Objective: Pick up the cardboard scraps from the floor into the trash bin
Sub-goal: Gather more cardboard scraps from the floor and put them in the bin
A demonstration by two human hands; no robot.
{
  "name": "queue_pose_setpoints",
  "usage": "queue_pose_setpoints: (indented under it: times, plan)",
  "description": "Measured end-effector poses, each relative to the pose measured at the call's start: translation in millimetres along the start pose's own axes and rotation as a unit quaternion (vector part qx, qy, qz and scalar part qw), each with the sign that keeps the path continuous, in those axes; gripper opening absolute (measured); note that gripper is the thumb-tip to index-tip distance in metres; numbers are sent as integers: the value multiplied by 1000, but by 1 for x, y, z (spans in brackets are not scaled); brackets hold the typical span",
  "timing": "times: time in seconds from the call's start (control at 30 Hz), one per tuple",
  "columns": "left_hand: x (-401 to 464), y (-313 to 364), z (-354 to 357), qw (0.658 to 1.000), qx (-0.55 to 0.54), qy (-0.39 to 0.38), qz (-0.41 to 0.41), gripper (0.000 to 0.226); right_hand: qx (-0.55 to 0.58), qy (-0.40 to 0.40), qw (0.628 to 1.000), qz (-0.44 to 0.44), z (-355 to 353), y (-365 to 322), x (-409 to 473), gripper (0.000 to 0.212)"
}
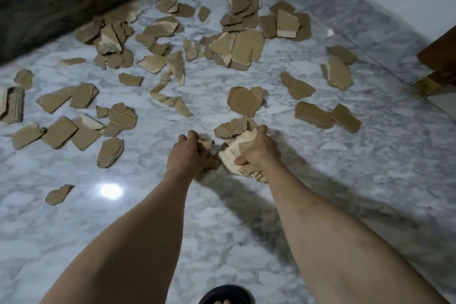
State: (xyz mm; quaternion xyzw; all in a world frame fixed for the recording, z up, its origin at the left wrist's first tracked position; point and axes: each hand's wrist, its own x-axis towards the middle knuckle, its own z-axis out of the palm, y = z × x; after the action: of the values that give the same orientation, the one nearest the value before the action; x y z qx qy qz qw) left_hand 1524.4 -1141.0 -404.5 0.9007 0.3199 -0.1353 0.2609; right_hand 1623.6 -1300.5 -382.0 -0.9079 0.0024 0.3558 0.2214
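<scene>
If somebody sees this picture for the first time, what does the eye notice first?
First, the many torn cardboard scraps strewn over the marble floor, thickest at the far side. Then the two hands at the centre: the left hand and the right hand each grip a bunch of scraps.

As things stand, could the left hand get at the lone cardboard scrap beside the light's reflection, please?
Probably not yet: the left hand already grips scraps, though bare floor leaves the way to the lone scrap free.
</scene>
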Motion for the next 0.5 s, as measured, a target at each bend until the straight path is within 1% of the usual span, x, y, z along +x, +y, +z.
queue_pose_setpoints:
  times: [0.03, 0.1, 0.2, 0.27, 0.33, 0.4, 0.47, 0.5]
  plan:
    - [0, -1, -2, 1000, -3, -11, 1, 81, -31, 22, 999, 9, 3, -1, 1, 98]
    - [-2, 1, -2, 1000, -9, -17, -3, 78, -64, 44, 997, 20, 1, -3, -2, 95]
    - [-7, 5, 1, 999, -30, 11, 7, 72, -43, 55, 998, 3, -3, -2, -7, 89]
    - [-11, 6, 3, 999, -43, 16, 11, 73, 9, 47, 999, 6, -4, 5, -8, 86]
    - [-19, 6, 1, 996, -81, 11, 20, 79, 80, 38, 996, 18, -5, 15, -8, 87]
    - [-30, 4, -5, 992, -116, 39, 19, 87, 158, 28, 987, 16, -7, 25, -7, 89]
    - [-41, -4, -7, 993, -101, 67, -5, 98, 234, 15, 972, 17, -12, 36, -7, 90]
    - [-48, -9, -5, 995, -75, 56, -23, 108, 259, 12, 966, 16, -16, 41, -7, 88]
